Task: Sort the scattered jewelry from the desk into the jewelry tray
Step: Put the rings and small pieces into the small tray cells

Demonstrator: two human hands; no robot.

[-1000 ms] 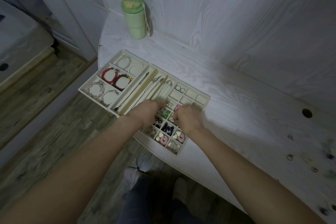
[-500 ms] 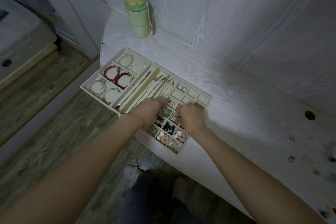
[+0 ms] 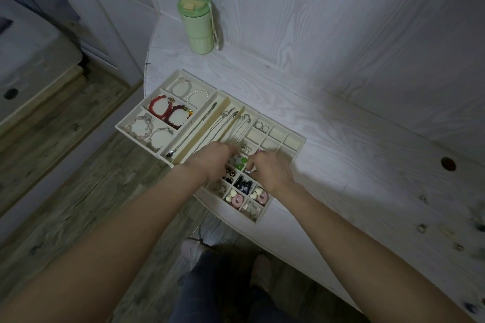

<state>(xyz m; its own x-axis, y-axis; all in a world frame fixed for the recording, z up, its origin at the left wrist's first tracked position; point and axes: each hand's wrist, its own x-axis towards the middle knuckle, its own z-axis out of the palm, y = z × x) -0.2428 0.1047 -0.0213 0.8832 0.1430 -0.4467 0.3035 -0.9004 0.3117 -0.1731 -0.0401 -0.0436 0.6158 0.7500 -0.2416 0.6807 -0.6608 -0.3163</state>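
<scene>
Head view, left to right: the tray (image 3: pixel 294 151) sits at the desk's (image 3: pixel 354 165) nine o'clock, left hand (image 3: pixel 212 160) curled over its small cells, grip hidden, right hand (image 3: pixel 270 169) pinching a tiny silvery piece (image 3: pixel 248 170), likely light, stiff, slippery, best pinched by its rim, loose rings (image 3: pixel 421 228) waiting at three o'clock.

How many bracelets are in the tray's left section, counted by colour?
Red bracelets: 2
White or pearl bracelets: 2
Pale pink or clear bracelets: 2
Total: 6, two in each compartment of the jewelry tray.
</scene>
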